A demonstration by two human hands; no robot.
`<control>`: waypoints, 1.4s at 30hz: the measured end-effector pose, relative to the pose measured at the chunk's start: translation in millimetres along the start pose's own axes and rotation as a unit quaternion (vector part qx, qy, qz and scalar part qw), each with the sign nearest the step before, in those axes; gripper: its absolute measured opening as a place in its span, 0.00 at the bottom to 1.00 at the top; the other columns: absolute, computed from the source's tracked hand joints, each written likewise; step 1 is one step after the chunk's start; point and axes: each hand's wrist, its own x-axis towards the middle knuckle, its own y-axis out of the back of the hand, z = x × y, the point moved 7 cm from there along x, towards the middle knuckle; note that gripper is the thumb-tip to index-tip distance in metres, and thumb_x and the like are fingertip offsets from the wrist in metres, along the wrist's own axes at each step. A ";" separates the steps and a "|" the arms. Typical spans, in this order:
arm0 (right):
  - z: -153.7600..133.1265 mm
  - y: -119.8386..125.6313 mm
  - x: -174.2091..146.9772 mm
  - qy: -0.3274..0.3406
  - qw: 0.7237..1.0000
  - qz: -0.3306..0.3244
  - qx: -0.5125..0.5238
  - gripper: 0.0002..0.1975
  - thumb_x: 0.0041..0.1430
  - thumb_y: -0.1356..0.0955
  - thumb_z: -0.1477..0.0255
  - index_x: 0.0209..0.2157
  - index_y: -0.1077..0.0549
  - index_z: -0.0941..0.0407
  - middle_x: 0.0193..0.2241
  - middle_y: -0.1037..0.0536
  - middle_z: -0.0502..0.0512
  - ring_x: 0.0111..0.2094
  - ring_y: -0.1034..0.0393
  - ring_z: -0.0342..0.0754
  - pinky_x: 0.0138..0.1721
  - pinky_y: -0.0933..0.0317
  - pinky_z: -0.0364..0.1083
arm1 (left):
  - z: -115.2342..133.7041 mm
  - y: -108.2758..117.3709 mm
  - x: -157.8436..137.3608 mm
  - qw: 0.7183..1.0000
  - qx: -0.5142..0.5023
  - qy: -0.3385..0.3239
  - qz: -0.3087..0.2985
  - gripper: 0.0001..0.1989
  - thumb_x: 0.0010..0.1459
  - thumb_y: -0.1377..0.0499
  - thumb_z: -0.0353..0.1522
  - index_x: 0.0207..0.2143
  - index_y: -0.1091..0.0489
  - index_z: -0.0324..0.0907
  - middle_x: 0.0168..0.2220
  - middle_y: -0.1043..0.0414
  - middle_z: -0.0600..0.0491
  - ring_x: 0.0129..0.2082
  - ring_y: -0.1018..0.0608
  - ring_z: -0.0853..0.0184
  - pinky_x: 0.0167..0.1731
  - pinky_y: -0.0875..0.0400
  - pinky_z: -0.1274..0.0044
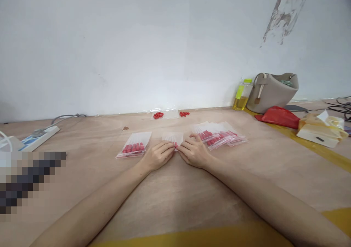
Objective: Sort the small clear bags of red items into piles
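Both hands, left hand [157, 156] and right hand [194, 152], pinch the small bag [172, 137] at 12 o'clock on the table [175, 196]. Press along its edge slowly and evenly.

Small clear plastic bag [172, 137]: lies flat on the wooden table, near edge under the fingertips of both hands; a few red capsules show at that edge.

Left hand [157, 155]: palm down, fingers curled onto the bag's near left edge.

Right hand [194, 152]: palm down, fingers on the bag's near right edge, just beside the left hand.

Filled bag [134, 144]: clear, flat, a row of red capsules at its near end, just left of the left hand.
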 end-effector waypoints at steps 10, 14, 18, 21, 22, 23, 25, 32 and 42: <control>-0.1 3.4 -2.2 -0.007 1.000 0.005 -0.020 0.10 0.57 0.42 0.77 0.29 0.30 0.57 0.22 0.30 0.49 0.28 0.42 0.41 0.46 0.59 0.50 | 0.8 -3.7 -2.4 0.999 0.019 -0.026 -0.031 0.08 0.55 0.48 0.24 0.38 0.35 0.36 0.38 0.29 0.48 0.41 0.28 0.67 0.42 0.31 0.73; 7.5 2.3 -6.0 -0.020 1.000 0.006 -0.005 0.10 0.57 0.42 0.77 0.31 0.30 0.55 0.23 0.29 0.48 0.29 0.42 0.41 0.47 0.61 0.50 | -5.4 -1.4 -5.1 0.998 0.031 -0.015 -0.043 0.10 0.55 0.49 0.24 0.41 0.36 0.37 0.40 0.30 0.48 0.41 0.29 0.66 0.42 0.32 0.71; 17.3 3.4 -11.1 -0.035 0.999 0.018 0.004 0.09 0.57 0.41 0.76 0.30 0.30 0.55 0.24 0.29 0.48 0.30 0.40 0.41 0.47 0.61 0.52 | -9.6 6.2 -7.5 0.998 0.055 -0.018 -0.040 0.10 0.56 0.49 0.23 0.41 0.36 0.36 0.39 0.30 0.47 0.40 0.29 0.65 0.40 0.32 0.71; 22.2 5.7 -13.7 -0.040 0.999 0.025 0.006 0.09 0.56 0.41 0.77 0.29 0.30 0.55 0.24 0.28 0.48 0.30 0.40 0.40 0.47 0.60 0.51 | -13.1 9.5 -8.1 0.997 0.065 -0.006 -0.043 0.08 0.56 0.49 0.24 0.38 0.36 0.35 0.37 0.30 0.46 0.38 0.29 0.64 0.39 0.33 0.72; 23.0 6.4 -14.2 -0.039 0.999 0.026 0.005 0.09 0.56 0.41 0.77 0.29 0.30 0.55 0.23 0.28 0.47 0.30 0.40 0.40 0.47 0.60 0.51 | -13.6 9.3 -8.0 0.997 0.067 -0.004 -0.048 0.07 0.56 0.49 0.24 0.37 0.36 0.35 0.37 0.30 0.47 0.38 0.29 0.65 0.38 0.33 0.72; 23.7 6.8 -14.5 -0.038 0.999 0.026 0.003 0.09 0.56 0.41 0.77 0.29 0.30 0.55 0.24 0.28 0.47 0.30 0.40 0.40 0.47 0.60 0.51 | -13.8 8.8 -7.7 0.996 0.070 -0.003 -0.055 0.06 0.56 0.49 0.24 0.37 0.36 0.35 0.36 0.30 0.47 0.38 0.29 0.65 0.38 0.33 0.72; 24.8 7.3 -14.9 -0.037 0.999 0.026 -0.003 0.09 0.56 0.41 0.77 0.29 0.30 0.55 0.24 0.28 0.47 0.30 0.40 0.40 0.48 0.61 0.52 | -14.3 7.3 -6.6 0.994 0.083 0.004 -0.070 0.05 0.57 0.50 0.25 0.35 0.35 0.36 0.35 0.31 0.48 0.36 0.30 0.65 0.36 0.34 0.73; 29.2 4.1 -16.3 -0.048 0.998 0.011 -0.040 0.12 0.58 0.41 0.73 0.23 0.32 0.56 0.20 0.31 0.48 0.28 0.41 0.40 0.49 0.61 0.52 | -18.9 7.8 -5.3 0.987 0.115 0.038 -0.108 0.11 0.59 0.54 0.26 0.27 0.36 0.38 0.25 0.35 0.52 0.26 0.32 0.70 0.29 0.36 0.77; 31.1 -4.2 -16.1 -0.037 0.994 -0.078 0.071 0.12 0.55 0.38 0.60 0.30 0.29 0.53 0.29 0.27 0.49 0.35 0.38 0.44 0.50 0.61 0.55 | -26.0 -5.4 -13.0 0.969 -0.107 0.182 -0.130 0.12 0.60 0.57 0.27 0.45 0.42 0.41 0.46 0.35 0.47 0.41 0.29 0.68 0.38 0.32 0.76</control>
